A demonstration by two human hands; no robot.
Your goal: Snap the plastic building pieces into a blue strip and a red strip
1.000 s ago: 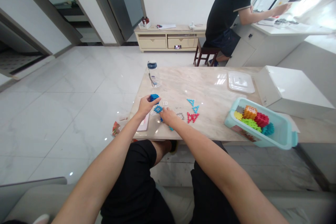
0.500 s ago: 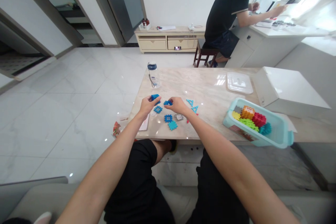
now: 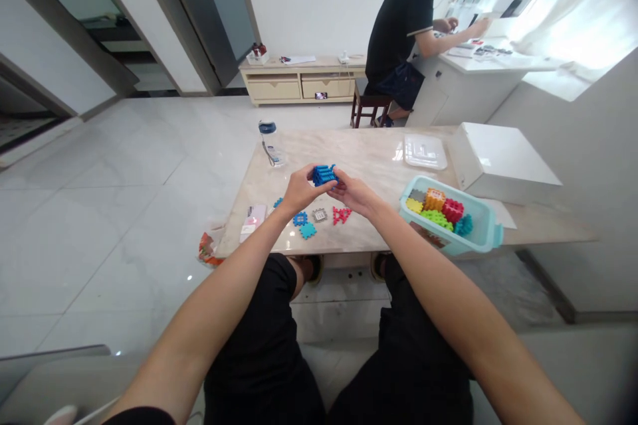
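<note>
A stack of blue interlocking plastic building pieces (image 3: 324, 175) is held up over the table between my two hands. My left hand (image 3: 301, 190) grips its left side, thumb along the near edge. At its right end, the fingers and thumb of my right hand (image 3: 353, 194) close on the same pieces. Below lie a blue square piece (image 3: 300, 218), a turquoise piece (image 3: 308, 230), a grey piece (image 3: 319, 215) and red pieces (image 3: 341, 215). Another blue piece (image 3: 278, 202) is partly covered by my left hand.
A light-blue bin (image 3: 478, 239) with colourful blocks stands right, before a white box (image 3: 503, 156) and a clear lid (image 3: 425, 151). A water bottle (image 3: 272, 145) stands at back left, a booklet (image 3: 253, 222) at front left. Beyond, a person (image 3: 399, 26) sits at a white desk.
My hands have come together, and the blue pieces they held apart now sit together between them. The head view has shifted, and the red pieces show more fully.
</note>
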